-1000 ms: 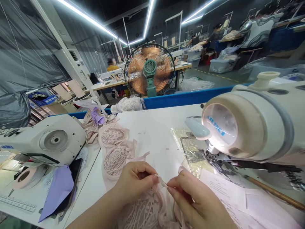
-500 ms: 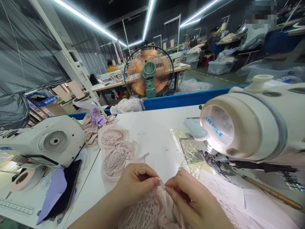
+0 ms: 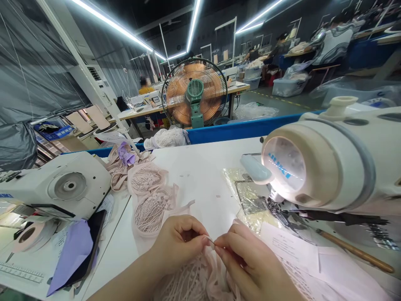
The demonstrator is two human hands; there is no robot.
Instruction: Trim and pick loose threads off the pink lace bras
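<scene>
My left hand is closed in a pinch, thumb against forefinger, on the end of a thin pale strip. The fingertips of my right hand pinch the same strip from the other side, with only a narrow gap between the hands. Below them lies a beige lace bra, partly hidden by both hands and wrists; the strip seems to belong to it, but the join is covered. Another lace bra lies flat on the white table, just beyond my left hand.
A sewing machine stands on the right, over plastic packets and a wooden-handled tool. Papers lie beside my right hand. Another machine, a tape roll and a purple sheet are left. A fan stands beyond.
Both hands keep their pinch on the strip; the right fingertips have shifted very slightly toward the left hand. The whole view has moved a little.
</scene>
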